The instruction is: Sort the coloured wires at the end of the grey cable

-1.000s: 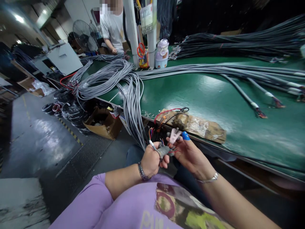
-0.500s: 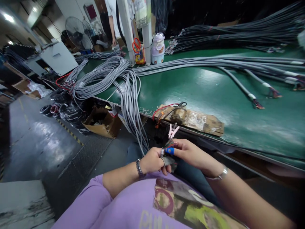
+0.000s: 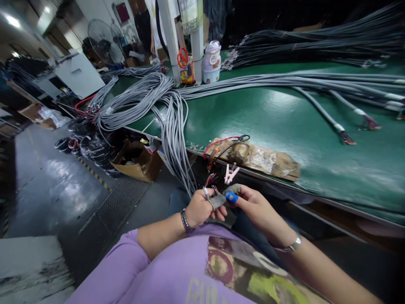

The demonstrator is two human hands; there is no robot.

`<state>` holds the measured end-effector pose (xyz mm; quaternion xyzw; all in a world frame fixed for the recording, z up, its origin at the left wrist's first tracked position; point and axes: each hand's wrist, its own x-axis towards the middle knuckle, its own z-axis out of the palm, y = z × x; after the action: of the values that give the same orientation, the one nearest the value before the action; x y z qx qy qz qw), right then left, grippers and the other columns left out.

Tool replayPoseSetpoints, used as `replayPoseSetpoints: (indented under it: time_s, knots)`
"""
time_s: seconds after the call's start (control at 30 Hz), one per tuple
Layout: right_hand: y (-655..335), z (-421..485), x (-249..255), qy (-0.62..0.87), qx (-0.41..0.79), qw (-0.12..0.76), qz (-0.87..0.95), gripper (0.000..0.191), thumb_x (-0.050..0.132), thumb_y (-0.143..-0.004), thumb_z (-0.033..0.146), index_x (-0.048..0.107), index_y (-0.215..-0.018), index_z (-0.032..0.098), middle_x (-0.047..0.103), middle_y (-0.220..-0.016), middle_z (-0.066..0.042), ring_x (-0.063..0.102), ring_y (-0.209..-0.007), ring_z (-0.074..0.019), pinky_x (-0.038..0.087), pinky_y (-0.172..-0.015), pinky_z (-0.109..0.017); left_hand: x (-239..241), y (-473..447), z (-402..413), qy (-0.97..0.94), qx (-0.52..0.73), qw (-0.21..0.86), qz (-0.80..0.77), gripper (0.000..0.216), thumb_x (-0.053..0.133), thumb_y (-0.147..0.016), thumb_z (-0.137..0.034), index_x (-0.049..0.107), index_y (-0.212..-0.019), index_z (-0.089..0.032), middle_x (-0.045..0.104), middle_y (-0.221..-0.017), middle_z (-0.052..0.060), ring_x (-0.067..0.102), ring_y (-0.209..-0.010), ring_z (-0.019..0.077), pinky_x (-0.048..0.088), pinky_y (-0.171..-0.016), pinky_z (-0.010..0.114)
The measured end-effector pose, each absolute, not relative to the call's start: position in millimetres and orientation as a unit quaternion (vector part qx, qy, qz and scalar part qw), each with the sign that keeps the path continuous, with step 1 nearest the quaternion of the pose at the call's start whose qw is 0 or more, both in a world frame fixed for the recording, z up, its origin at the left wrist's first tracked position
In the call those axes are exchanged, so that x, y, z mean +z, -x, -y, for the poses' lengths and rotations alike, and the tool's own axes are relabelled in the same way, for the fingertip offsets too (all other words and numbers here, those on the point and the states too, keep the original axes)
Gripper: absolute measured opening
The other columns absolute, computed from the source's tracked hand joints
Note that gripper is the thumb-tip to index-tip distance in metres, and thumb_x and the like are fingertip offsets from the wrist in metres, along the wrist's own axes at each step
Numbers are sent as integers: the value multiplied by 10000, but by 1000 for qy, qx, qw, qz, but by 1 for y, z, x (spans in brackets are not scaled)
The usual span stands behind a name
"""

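- The left hand [image 3: 198, 207] is curled into a loose fist around the end of a grey cable [image 3: 177, 152], just below the near edge of the green tabletop [image 3: 284, 122]; its taped fingertip presses against the cable's stripped end.
- The right hand [image 3: 253, 204] meets it from the right, its thumb and a blue-capped fingertip [image 3: 232, 197] pinched together on the coloured wires [image 3: 211, 180] that fan out of that cable end.
- The cable is one of a thick bundle that hangs off the near edge of the tabletop, down from the coils lying toward its far left corner.
- A pink clip [image 3: 231, 173] hangs at the near edge just above the hands, below a taped cardboard pad [image 3: 262, 158] with red and black leads on it (touching neither hand, as far as I can tell).
- Risk: the thin wires look easy to bend or snap if the pinch pulls too hard, and a neighbouring strand could be gripped by mistake because they sit so close together.
- Risk: the weight of the hanging bundle could drag the end out of the left fist if the grip loosens.
- Hard to make out: which wire is pinched, and whether the left hand holds one cable or several; the fingers cover the joint.
- At the far edge, scissors in a holder [image 3: 184, 65] and a lidded jar [image 3: 211, 63] stand by a white post; a person behind them is cut off by the frame.
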<state>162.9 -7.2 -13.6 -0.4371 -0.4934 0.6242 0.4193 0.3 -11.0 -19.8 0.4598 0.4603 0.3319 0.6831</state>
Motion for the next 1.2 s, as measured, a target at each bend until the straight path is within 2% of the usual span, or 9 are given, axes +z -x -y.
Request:
replayPoseSetpoints:
  time_s: [0.17,0.4,0.67,0.83,0.97,1.07,1.2]
  knots:
    - [-158,-2,-10,417,642,382,518,349,712,-712,535,624,-717,197,633,-642,-12,541,-586,-155,438,-578,-287,-19,3,13,-489,289,693,-444,475,679,-682,-591,540,-688,-137,636,-576,35,600,-444,119,380,-386,184]
    - [-152,-2,-17,473,612,423,472,417,748,-631,581,603,-639,190,582,-578,2,479,-538,-132,395,-534,-275,-29,0,14,-425,386,674,-465,446,645,-720,-573,545,-726,-138,645,-586,30,596,-426,113,296,-341,171]
    - [-155,0,-21,424,683,454,383,373,772,-657,529,608,-636,195,529,-565,25,438,-530,-106,413,-545,-249,-22,0,12,-385,429,666,-474,456,665,-697,-576,516,-659,-147,595,-511,4,536,-361,87,246,-318,171]
    - [-166,-19,-26,394,749,465,258,482,756,-590,650,672,-738,199,605,-678,-8,495,-563,-114,480,-570,-255,-9,5,7,-371,415,700,-448,475,704,-641,-586,548,-679,-139,572,-473,-10,487,-321,78,244,-301,175]
    - [-164,-31,-21,358,754,455,309,482,696,-668,659,691,-800,196,600,-669,-13,516,-583,-134,478,-573,-265,0,1,1,-365,388,728,-432,507,737,-585,-600,547,-689,-142,570,-460,-12,466,-301,78,254,-290,177]
    - [-158,-33,-18,363,712,481,361,480,629,-736,663,673,-719,185,566,-610,-6,501,-568,-129,439,-548,-250,5,-3,-3,-359,365,750,-418,536,755,-568,-592,581,-775,-130,576,-467,-14,464,-301,85,290,-298,183]
    - [-153,-33,-16,362,723,489,328,515,621,-708,702,657,-711,188,597,-624,-27,519,-563,-154,422,-515,-276,6,-7,-6,-357,349,759,-418,556,770,-545,-585,584,-796,-125,576,-470,-15,465,-308,85,317,-314,186]
